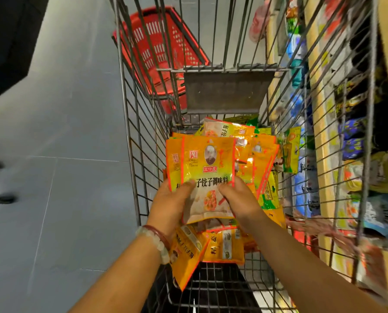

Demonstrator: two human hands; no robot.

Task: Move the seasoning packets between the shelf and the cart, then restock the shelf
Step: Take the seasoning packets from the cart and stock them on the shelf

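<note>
My left hand (169, 201) and right hand (239, 199) pinched a fanned stack of seasoning packets (207, 168) over the cart (132, 123); loose grip risked slippery ones sliding out.

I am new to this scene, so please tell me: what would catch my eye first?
First, the orange seasoning packets, held fanned by the left hand and right hand over the wire cart. Then the red basket beyond the cart on the grey floor.

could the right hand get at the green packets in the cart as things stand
Probably not yet: the right hand and left hand both grip an orange stack; the green packets lie just beside it, uncovered.
</note>
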